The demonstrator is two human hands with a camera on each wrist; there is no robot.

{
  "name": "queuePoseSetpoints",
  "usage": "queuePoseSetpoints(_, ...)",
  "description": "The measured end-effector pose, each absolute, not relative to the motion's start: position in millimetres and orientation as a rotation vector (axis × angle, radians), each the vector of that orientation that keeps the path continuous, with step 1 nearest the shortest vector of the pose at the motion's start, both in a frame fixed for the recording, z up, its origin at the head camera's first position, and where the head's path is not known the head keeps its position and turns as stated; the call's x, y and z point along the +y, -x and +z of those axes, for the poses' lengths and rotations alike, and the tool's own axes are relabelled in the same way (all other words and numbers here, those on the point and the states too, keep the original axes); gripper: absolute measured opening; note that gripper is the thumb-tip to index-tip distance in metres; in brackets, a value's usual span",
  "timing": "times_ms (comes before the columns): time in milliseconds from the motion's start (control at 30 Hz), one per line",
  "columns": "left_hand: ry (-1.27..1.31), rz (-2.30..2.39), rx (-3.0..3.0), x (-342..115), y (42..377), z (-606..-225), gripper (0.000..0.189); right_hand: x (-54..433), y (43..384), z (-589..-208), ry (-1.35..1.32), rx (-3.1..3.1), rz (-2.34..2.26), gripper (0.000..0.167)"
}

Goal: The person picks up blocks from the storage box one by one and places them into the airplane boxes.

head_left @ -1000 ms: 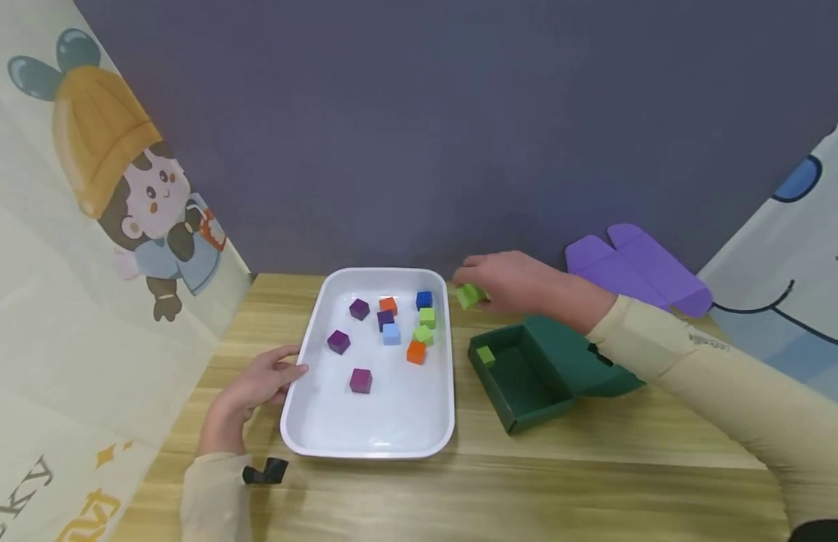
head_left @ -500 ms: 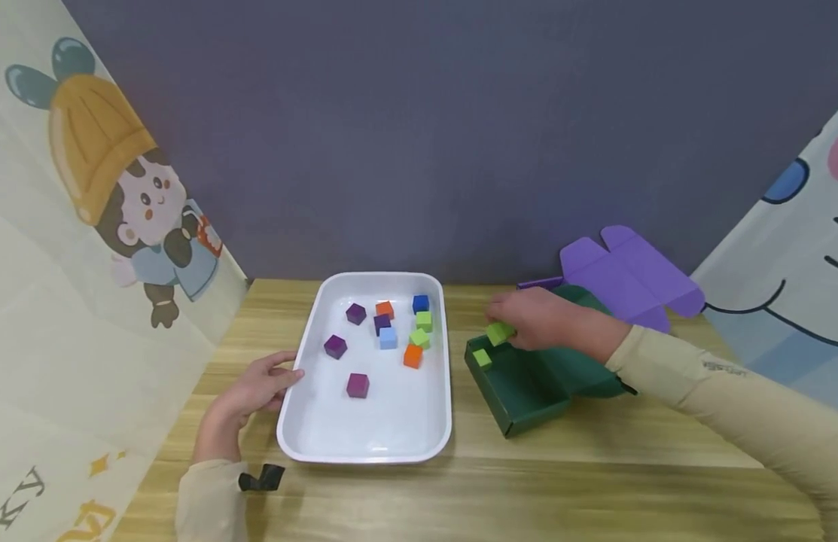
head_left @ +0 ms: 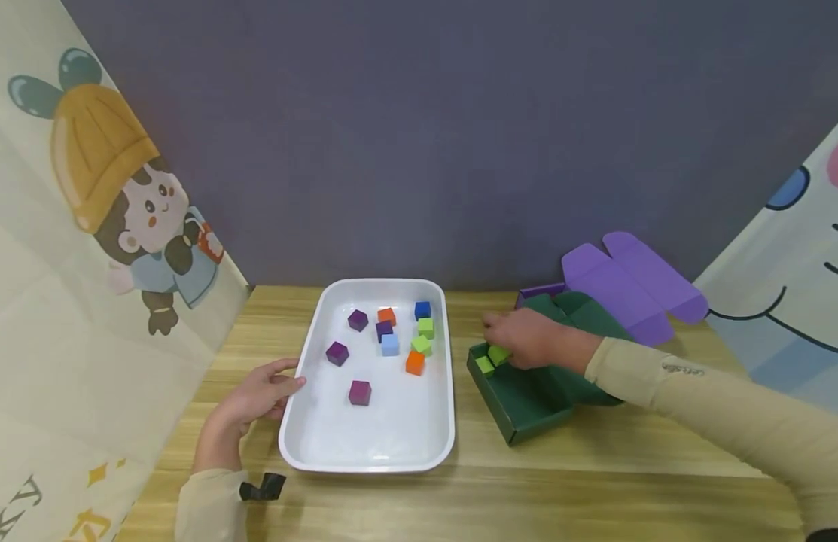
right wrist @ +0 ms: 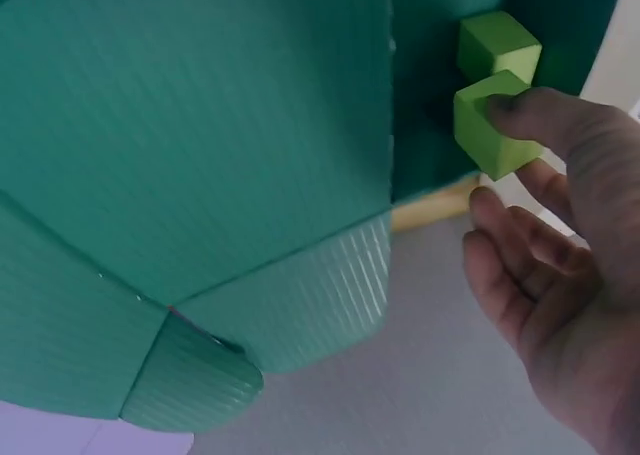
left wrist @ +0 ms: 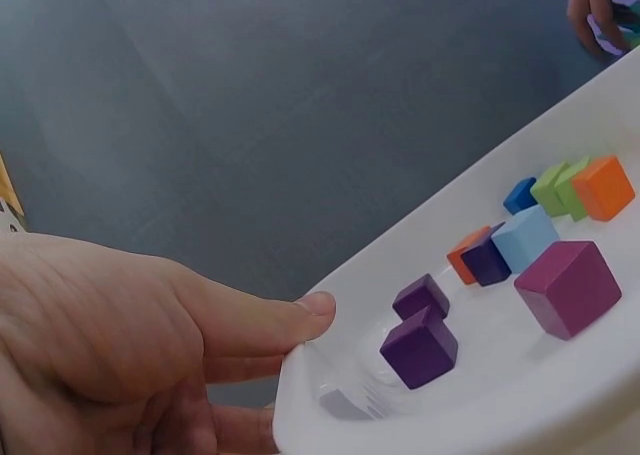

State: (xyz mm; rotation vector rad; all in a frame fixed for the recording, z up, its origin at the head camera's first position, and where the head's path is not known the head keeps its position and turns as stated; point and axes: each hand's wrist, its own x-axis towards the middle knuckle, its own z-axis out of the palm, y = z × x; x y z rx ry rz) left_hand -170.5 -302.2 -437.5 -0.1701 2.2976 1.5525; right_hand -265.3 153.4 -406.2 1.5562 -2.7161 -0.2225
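Observation:
My right hand point(head_left: 527, 337) pinches a light green cube point(right wrist: 492, 130) between thumb and fingers, inside the far left corner of an open green cardboard box point(head_left: 510, 421). Beside it in the box sits a second light green cube point(head_left: 484, 366). My left hand point(head_left: 261, 393) grips the left rim of a white tray point(head_left: 364, 452), with the thumb over the edge and fingers below, as the left wrist view shows. The tray bears several cubes: purple ones, a magenta cube point(head_left: 360, 392), a light blue cube point(head_left: 389, 345), a blue cube point(head_left: 422, 309), orange and light green ones.
A purple cardboard box point(head_left: 622, 286) with raised flaps stands behind the green box, partly hidden by it. The green lid point(right wrist: 200, 125) lies folded back to the right, under my right forearm. A dark wall panel point(head_left: 405, 150) rises behind the wooden table point(head_left: 364, 504).
My right hand has carried the light green cube from beside the tray's far right corner, rightward and down into the green box. My left hand stays on the tray's rim.

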Motion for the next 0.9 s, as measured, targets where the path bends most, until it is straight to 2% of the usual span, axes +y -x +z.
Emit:
queuePoseSetpoints(400,0.137,1.567,2.286,-301.0,168.3,-439.3,0.059,153.0,265.6,-416.6,-1.547,-2.736,-0.359,0.026)
queuePoseSetpoints(733,0.175,1.535,2.315,-300.6,171.1,-440.6,0.058,149.9,263.2,-426.5,-1.477,-2.720,-0.463,0.018)
queuePoseSetpoints(833,0.175,1.541,2.311,-301.1,170.8,-441.1,0.058,150.1,264.7,-428.5,-1.488,-2.693,-0.446,0.020)
queuePoseSetpoints(900,0.175,1.544,2.307,-301.5,170.5,-441.6,0.058,151.1,266.5,-429.8,-1.501,-2.672,-0.419,0.030)
